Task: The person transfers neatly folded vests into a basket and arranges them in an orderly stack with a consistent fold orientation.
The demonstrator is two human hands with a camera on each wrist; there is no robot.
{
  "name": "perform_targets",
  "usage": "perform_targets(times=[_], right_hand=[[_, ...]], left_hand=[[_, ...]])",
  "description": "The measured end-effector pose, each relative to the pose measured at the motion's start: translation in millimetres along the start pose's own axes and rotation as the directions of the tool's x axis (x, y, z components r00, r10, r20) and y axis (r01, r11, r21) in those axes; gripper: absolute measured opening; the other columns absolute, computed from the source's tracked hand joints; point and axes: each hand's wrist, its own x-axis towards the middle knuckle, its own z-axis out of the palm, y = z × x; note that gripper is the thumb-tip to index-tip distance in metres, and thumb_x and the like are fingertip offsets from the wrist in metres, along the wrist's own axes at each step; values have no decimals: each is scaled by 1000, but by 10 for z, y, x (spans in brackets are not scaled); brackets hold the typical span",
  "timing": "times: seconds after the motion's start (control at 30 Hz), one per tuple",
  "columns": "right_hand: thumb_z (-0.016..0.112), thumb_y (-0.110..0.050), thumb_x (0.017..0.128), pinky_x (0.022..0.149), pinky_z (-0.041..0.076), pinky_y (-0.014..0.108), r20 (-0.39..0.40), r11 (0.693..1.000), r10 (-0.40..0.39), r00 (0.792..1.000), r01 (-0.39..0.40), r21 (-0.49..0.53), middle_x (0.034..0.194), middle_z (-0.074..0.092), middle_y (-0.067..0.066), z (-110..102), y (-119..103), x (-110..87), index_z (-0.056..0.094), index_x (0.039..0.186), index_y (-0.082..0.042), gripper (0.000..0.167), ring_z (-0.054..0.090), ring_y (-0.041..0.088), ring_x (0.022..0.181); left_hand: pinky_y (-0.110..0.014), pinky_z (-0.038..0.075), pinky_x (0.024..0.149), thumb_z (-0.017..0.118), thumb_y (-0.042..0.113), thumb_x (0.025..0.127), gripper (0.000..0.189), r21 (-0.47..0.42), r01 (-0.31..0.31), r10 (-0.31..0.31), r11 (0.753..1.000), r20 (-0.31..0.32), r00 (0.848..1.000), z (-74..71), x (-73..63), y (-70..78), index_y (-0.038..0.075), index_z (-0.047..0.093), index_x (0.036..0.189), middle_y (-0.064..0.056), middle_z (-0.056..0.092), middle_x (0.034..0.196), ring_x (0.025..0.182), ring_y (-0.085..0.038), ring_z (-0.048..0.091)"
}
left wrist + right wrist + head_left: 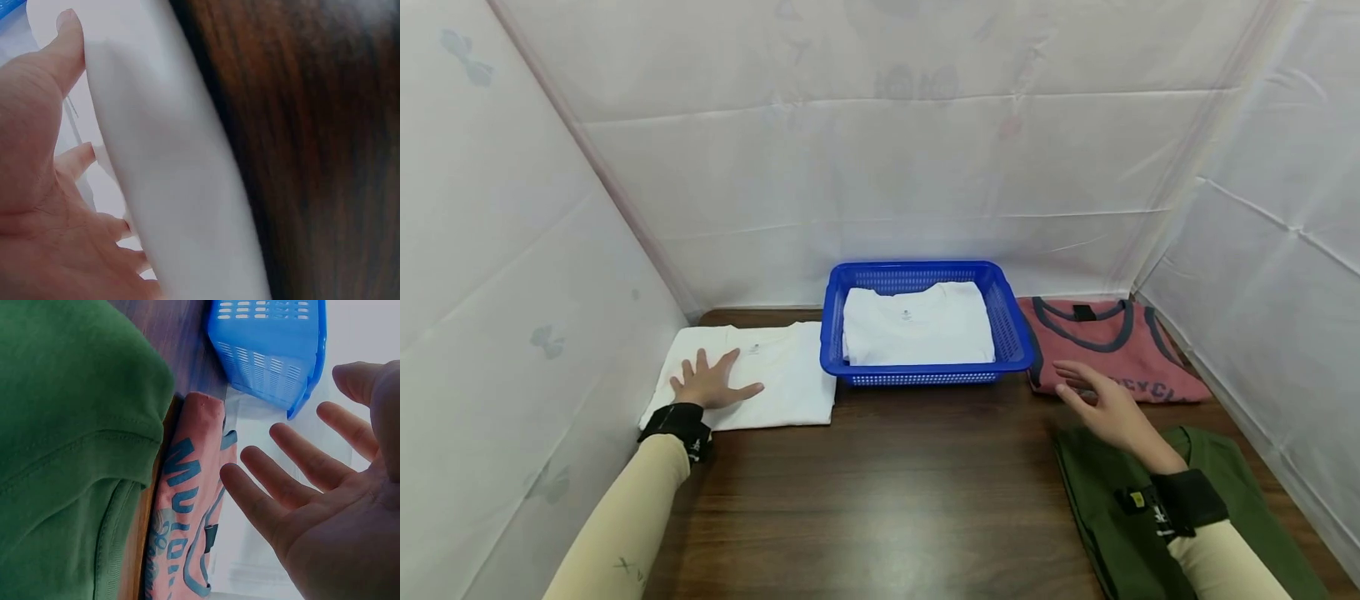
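Note:
At the left of the table lies a folded white T-shirt [790, 392], and my left hand [709, 385] rests on it with fingers spread. In the left wrist view the palm and fingertips [67, 19] touch the white cloth [169, 156]. My right hand [1108, 408] is raised with nothing in it, fingers extended, near the folded red T-shirt [1097, 337] and the folded green garment [1225, 517]. The right wrist view has the open palm [337, 519] above and beside the red shirt [181, 487]. Another folded white T-shirt [917, 329] lies inside the blue basket [925, 379].
The basket stands at the back middle of the brown wooden table [880, 500], between the white and red shirts. White sheet walls [887, 183] enclose the back and both sides. The green garment lies in front of the red shirt at the right.

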Motion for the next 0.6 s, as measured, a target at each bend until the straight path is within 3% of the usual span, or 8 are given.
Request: perform_targets(times=[0.37,0.6], right_hand=[[58,-14,107,91,53,63,58,1000,19,998,-19,-4,137,58,31,58,-13,20,52,144,3,42,62,48,118],[57,-15,107,92,53,64,82,1000,30,996,-30,-3,137,57,32,46,-26,15,51,144,6,42,61,49,118]], left_hand=[[-87,0,104,64,69,89,105,24,-20,20,999,1,1000,49,-162,42,6,22,162,-47,-7,158,140,-73,-7],[-88,3,103,65,73,86,107,41,-55,56,998,-10,998,129,-267,-6,9,25,162,-47,-4,158,140,-73,-4]])
